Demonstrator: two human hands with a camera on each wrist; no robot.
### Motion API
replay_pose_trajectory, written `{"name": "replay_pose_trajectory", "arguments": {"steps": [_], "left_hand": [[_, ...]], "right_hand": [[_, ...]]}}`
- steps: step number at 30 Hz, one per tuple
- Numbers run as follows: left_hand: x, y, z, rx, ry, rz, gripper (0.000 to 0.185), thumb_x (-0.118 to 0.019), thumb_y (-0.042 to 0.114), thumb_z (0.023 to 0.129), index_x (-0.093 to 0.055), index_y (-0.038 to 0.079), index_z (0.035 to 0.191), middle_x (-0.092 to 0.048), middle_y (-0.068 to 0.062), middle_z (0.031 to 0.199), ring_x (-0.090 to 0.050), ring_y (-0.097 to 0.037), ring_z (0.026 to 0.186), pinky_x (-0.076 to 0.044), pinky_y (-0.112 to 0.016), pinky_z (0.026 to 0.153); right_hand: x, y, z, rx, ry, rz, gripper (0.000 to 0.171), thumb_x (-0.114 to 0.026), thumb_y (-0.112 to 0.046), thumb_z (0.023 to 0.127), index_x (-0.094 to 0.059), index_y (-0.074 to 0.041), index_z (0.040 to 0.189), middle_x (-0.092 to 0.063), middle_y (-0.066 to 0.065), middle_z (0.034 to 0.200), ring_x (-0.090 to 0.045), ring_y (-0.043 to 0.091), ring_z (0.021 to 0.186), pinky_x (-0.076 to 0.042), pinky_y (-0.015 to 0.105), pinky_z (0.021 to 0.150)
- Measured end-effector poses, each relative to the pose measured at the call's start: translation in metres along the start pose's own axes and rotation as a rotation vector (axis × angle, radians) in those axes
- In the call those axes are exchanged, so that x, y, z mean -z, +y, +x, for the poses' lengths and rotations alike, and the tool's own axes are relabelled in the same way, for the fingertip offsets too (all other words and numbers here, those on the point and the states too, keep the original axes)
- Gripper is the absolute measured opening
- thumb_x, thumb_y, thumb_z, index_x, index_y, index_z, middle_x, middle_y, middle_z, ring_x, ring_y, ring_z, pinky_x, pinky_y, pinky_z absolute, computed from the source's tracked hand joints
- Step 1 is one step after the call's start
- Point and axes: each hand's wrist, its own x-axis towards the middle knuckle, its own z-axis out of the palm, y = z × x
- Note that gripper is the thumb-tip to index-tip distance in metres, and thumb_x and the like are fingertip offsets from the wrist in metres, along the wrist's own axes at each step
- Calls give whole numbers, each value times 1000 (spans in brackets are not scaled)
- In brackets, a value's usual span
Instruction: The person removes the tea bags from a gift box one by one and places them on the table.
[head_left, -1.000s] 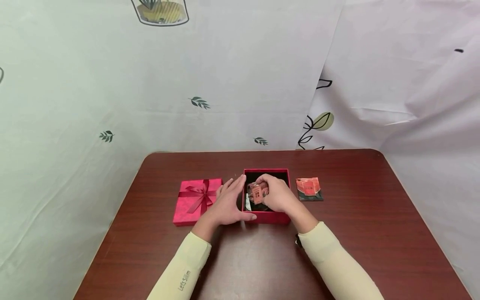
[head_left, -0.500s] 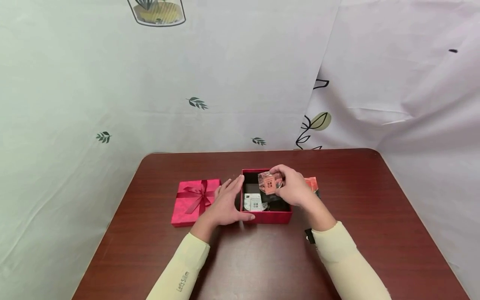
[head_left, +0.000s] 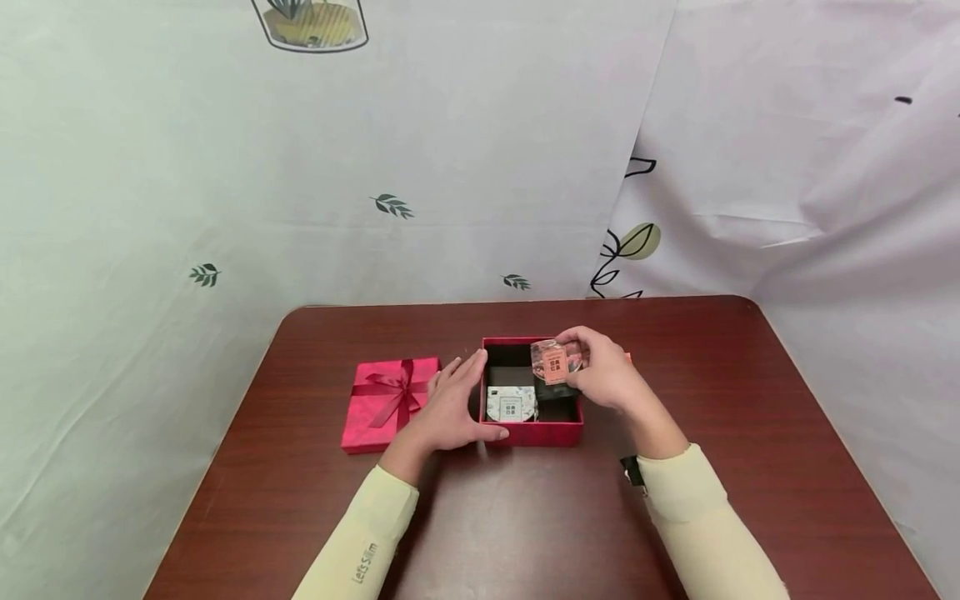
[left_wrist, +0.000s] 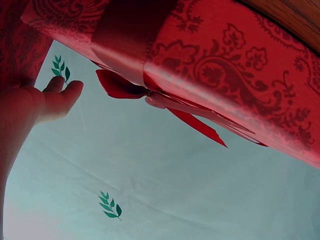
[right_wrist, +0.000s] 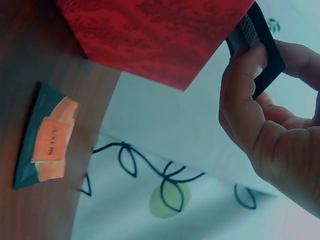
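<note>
Right hand [head_left: 603,379] pinches orange-labelled packet [head_left: 556,364] over red box's [head_left: 532,433] upper-right corner; left hand [head_left: 453,408], fingers straight, braces box's left wall.

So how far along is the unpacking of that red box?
Lid is off, and one packet already lies on the table. Right hand lifts a second packet out while left hand steadies the box. A white packet remains inside.
</note>
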Motion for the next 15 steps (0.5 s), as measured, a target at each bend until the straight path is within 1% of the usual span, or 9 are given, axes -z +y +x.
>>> {"name": "replay_pose_trajectory", "arguments": {"steps": [2, 7, 12, 15], "left_hand": [[0, 0, 0, -3, 2, 0, 125, -85, 58, 67, -16, 17, 162, -20, 1, 165, -14, -38, 147, -8, -59, 113], [0, 1, -1, 5, 6, -4, 124, -85, 58, 67, -15, 19, 162, -21, 1, 164, -14, -36, 147, -8, -59, 114], [0, 1, -1, 4, 9, -9, 125, -86, 57, 66, -17, 17, 162, -22, 0, 164, -15, -36, 147, -8, -59, 113], [-1, 1, -1, 3, 9, -9, 124, -86, 57, 67, -16, 18, 162, -22, 1, 164, -15, -36, 147, -8, -60, 113]], "right_hand": [[3, 5, 0, -12, 8, 18, 49, -70, 12, 81, -59, -4, 126, -61, 13, 106, -53, 27, 89, -47, 35, 68], [9, 13, -2, -31, 10, 74, 49, -67, 13, 82, -57, -3, 127, -59, 15, 108, -53, 29, 90, -49, 35, 66], [16, 22, -4, -16, 13, 107, 50, -64, 15, 81, -56, 0, 128, -59, 18, 110, -53, 28, 88, -48, 33, 66], [22, 28, -4, -6, 16, 112, 49, -64, 15, 82, -55, 2, 128, -59, 19, 111, -53, 29, 89, -49, 33, 67]]}}
